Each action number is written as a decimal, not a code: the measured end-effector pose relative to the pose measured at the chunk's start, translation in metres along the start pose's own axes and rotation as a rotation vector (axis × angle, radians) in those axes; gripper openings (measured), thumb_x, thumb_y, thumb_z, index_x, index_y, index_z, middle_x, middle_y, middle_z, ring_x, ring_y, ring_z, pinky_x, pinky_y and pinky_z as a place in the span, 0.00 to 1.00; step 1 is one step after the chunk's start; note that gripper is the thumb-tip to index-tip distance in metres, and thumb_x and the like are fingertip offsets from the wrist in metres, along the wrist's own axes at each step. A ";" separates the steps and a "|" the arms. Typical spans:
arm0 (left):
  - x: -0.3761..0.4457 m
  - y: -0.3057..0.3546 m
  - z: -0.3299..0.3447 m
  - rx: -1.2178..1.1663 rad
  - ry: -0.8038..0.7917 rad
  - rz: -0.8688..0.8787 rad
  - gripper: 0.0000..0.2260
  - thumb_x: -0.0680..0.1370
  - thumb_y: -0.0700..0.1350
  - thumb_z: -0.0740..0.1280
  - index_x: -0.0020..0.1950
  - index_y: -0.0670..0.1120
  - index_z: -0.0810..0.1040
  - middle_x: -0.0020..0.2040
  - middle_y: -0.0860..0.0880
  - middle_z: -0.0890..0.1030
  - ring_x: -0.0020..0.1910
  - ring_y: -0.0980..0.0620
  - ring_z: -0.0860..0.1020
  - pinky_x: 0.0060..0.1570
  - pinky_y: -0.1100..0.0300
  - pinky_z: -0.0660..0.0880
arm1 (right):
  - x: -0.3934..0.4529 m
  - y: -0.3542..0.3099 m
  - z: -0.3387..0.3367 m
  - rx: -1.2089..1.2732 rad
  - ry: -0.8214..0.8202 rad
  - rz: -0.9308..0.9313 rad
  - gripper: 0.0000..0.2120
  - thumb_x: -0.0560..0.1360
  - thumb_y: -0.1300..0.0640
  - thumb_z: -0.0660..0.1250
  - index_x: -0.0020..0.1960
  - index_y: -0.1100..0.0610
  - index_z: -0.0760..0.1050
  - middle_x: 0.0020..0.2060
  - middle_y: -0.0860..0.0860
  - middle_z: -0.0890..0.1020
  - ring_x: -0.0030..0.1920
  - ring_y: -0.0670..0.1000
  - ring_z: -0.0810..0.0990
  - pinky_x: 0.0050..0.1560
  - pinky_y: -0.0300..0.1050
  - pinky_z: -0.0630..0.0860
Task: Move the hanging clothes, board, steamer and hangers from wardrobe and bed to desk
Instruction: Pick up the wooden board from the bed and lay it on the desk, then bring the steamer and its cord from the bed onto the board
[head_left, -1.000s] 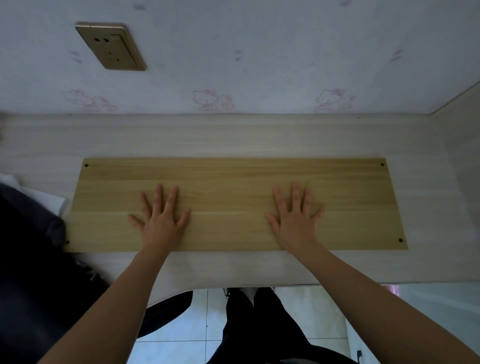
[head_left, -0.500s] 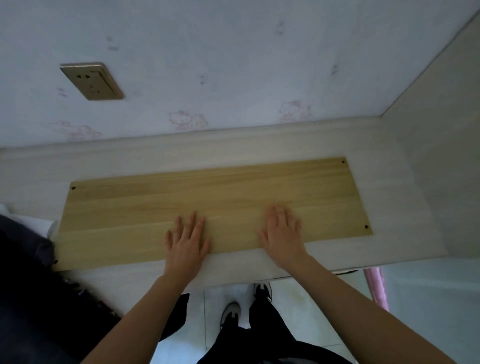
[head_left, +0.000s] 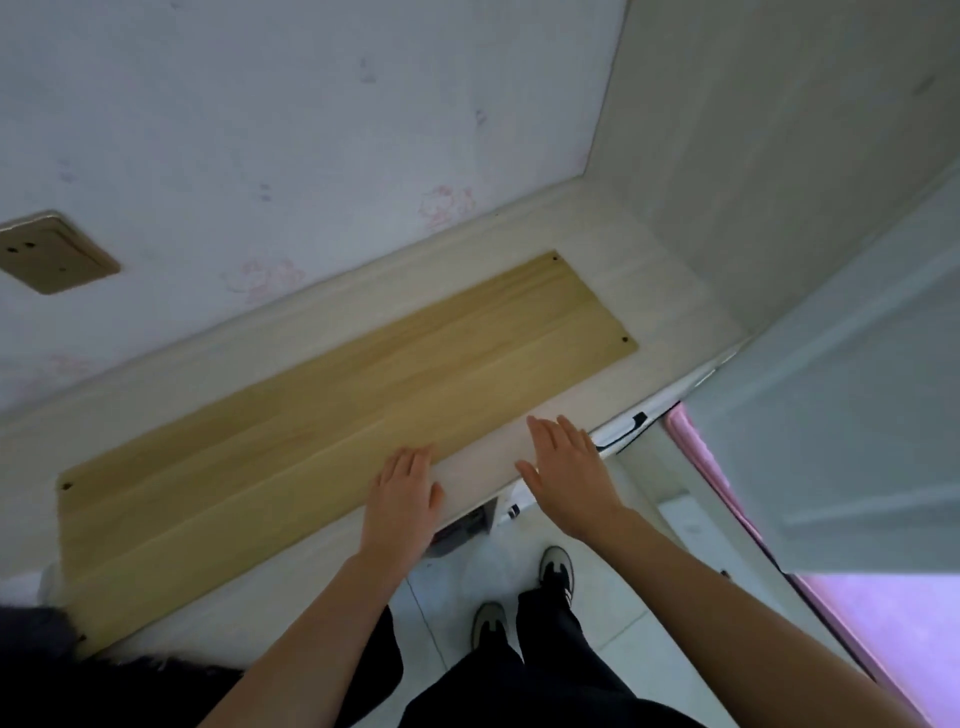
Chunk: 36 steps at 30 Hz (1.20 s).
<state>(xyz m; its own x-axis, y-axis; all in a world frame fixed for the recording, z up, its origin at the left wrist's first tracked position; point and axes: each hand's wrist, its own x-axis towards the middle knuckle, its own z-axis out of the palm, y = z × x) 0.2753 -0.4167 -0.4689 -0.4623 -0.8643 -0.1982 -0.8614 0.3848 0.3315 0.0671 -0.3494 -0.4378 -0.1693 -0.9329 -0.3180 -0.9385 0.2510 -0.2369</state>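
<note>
- The board (head_left: 332, 410) has been left flat on the desk (head_left: 670, 312).
- The left hand (head_left: 402, 491) and right hand (head_left: 566, 478), fingers straight and holding nothing, have been pulled back.
- Other things can be fetched next.

Both forearms are bare, with no sleeves showing down to the left hand (head_left: 402, 499) and right hand (head_left: 569, 478). The person wears black trousers (head_left: 545, 670). The shoes (head_left: 556, 564) are dark with pale toe caps.

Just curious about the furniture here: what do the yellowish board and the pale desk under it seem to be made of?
The board looks like light wood or wood-look laminate, matte, with lengthwise grain stripes and small corner holes. The desk seems whitewashed wood-grain laminate, faintly streaked; I cannot be sure.
</note>
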 end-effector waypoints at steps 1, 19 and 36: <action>-0.001 0.006 0.000 -0.012 0.016 0.042 0.20 0.78 0.43 0.62 0.70 0.42 0.69 0.64 0.44 0.75 0.65 0.44 0.71 0.63 0.48 0.71 | -0.010 0.003 0.001 0.011 0.013 0.022 0.29 0.82 0.45 0.48 0.78 0.58 0.48 0.76 0.55 0.59 0.77 0.56 0.51 0.76 0.53 0.51; -0.083 0.180 0.038 -0.139 -0.057 0.553 0.10 0.78 0.40 0.64 0.59 0.43 0.78 0.48 0.47 0.80 0.50 0.47 0.78 0.46 0.53 0.76 | -0.232 0.098 0.036 0.156 0.226 0.460 0.26 0.81 0.48 0.57 0.73 0.60 0.61 0.68 0.56 0.72 0.71 0.57 0.66 0.70 0.50 0.62; -0.277 0.375 0.178 -0.079 -0.275 0.946 0.10 0.78 0.42 0.63 0.58 0.45 0.78 0.50 0.51 0.81 0.51 0.51 0.77 0.48 0.54 0.76 | -0.529 0.208 0.132 0.250 0.354 0.903 0.23 0.76 0.52 0.65 0.66 0.64 0.71 0.57 0.58 0.80 0.60 0.59 0.77 0.63 0.51 0.73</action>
<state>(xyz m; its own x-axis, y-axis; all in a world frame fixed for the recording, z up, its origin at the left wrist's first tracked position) 0.0424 0.0245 -0.4542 -0.9945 -0.1024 -0.0237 -0.0997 0.8467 0.5227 0.0015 0.2306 -0.4399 -0.9053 -0.3789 -0.1920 -0.3308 0.9124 -0.2410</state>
